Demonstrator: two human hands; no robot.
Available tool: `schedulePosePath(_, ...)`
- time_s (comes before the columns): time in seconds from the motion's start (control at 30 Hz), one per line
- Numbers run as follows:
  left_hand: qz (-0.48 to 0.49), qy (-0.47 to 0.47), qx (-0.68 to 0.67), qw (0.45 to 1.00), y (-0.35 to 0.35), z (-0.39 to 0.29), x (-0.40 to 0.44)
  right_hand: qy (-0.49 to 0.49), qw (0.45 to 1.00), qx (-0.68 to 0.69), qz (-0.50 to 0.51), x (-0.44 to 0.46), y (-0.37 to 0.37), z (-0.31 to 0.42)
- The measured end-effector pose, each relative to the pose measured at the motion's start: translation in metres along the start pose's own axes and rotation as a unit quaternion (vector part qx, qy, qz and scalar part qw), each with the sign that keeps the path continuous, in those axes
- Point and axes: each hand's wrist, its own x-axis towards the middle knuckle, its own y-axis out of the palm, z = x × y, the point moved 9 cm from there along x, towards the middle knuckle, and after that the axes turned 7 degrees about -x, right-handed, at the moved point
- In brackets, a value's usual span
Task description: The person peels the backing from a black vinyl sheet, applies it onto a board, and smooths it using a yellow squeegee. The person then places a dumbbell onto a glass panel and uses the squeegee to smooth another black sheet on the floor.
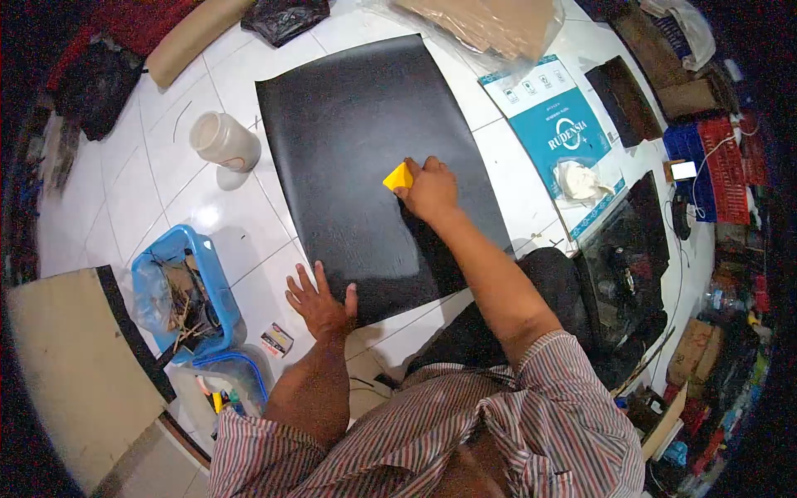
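A large black sheet (357, 108) lies on the white tiled floor in front of me, its far corners slightly raised. My right hand (432, 189) grips a small yellow plastic scraper (398, 178) against the middle of the sheet. Near that hand and below it, part of the black surface has a wet-looking sheen. At the sheet's near left edge rests my left hand (324, 309), its fingers spread and holding nothing. Left of the sheet stands a cloudy plastic jar (224, 143).
A blue basket (226, 286) of scraps sits at left, beside a small box (276, 340). To the right, a teal-and-white carton panel (548, 124) bears a crumpled white lump (583, 183). Beyond are a black patterned panel (623, 257) and a red crate (721, 170).
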Motion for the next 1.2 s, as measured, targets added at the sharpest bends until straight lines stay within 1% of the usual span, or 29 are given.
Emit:
schedulePosePath(0.03, -0.024, 0.016, -0.006, 1.0, -0.002, -0.001, -0.001, -0.017, 1.0, 0.002, 0.005, -0.003, 0.003, 0.007)
schedulePosePath(0.07, -0.025, 0.017, -0.006, 1.0, -0.003, -0.002, -0.001, -0.034, 0.999, 0.006, 0.01, -0.006, 0.005, 0.017)
schedulePosePath(0.1, -0.02, 0.013, -0.005, 1.0, -0.003, -0.002, -0.001, -0.031, 0.999, 0.012, 0.043, -0.012, 0.007, 0.029)
schedulePosePath(0.13, -0.014, 0.009, -0.002, 1.0, -0.004, -0.002, 0.0, -0.031, 0.999, 0.014, 0.042, -0.016, 0.006, 0.042)
schedulePosePath(0.3, 0.002, -0.003, -0.005, 1.0, -0.004, -0.001, 0.001, -0.109, 0.993, 0.041, 0.031, -0.038, 0.018, 0.12)
schedulePosePath(0.33, 0.003, -0.004, -0.006, 1.0, -0.003, -0.001, 0.001, -0.108, 0.993, 0.041, 0.03, -0.04, 0.022, 0.132)
schedulePosePath(0.37, 0.003, -0.003, -0.006, 1.0, -0.002, -0.001, 0.0, -0.119, 0.99, 0.054, 0.044, -0.041, 0.029, 0.146)
schedulePosePath(0.4, 0.003, -0.003, -0.007, 1.0, -0.001, 0.0, 0.0, -0.131, 0.988, 0.066, 0.057, -0.043, 0.034, 0.157)
schedulePosePath(0.5, -0.001, 0.001, -0.005, 1.0, 0.0, 0.002, 0.0, -0.158, 0.984, 0.053, 0.055, -0.052, 0.04, 0.175)
schedulePosePath(0.63, -0.016, 0.005, -0.02, 1.0, -0.005, -0.001, 0.0, -0.165, 0.981, 0.087, 0.045, -0.054, 0.037, 0.157)
schedulePosePath(0.7, -0.024, 0.002, -0.022, 0.999, -0.007, 0.001, 0.003, -0.121, 0.989, 0.052, 0.071, -0.043, 0.026, 0.124)
schedulePosePath(0.77, -0.046, 0.013, -0.041, 0.998, -0.01, 0.0, 0.001, -0.081, 0.995, 0.027, 0.043, -0.03, 0.019, 0.084)
schedulePosePath(0.83, -0.043, 0.005, -0.04, 0.998, -0.01, 0.0, 0.0, -0.037, 0.998, 0.006, 0.04, -0.021, 0.017, 0.04)
schedulePosePath(0.87, -0.046, 0.012, -0.037, 0.998, -0.011, -0.001, 0.001, -0.041, 0.998, 0.005, 0.048, -0.022, 0.018, 0.025)
schedulePosePath(0.93, -0.058, 0.02, -0.041, 0.997, -0.008, 0.001, -0.001, -0.019, 0.999, 0.014, 0.024, -0.021, 0.011, -0.003)
schedulePosePath(1.07, -0.047, 0.018, -0.042, 0.998, -0.009, 0.001, 0.001, -0.059, 0.996, 0.031, 0.055, -0.055, 0.02, -0.007)
schedulePosePath(1.13, -0.047, 0.019, -0.046, 0.998, -0.009, 0.0, 0.0, -0.128, 0.987, 0.034, 0.09, -0.087, 0.019, 0.011)
schedulePosePath(1.17, -0.034, 0.012, -0.04, 0.999, -0.008, 0.001, 0.0, -0.129, 0.987, 0.033, 0.091, -0.101, 0.018, 0.013)
schedulePosePath(1.2, -0.022, 0.005, -0.033, 0.999, -0.006, 0.001, 0.001, -0.173, 0.982, 0.038, 0.059, -0.114, 0.013, 0.023)
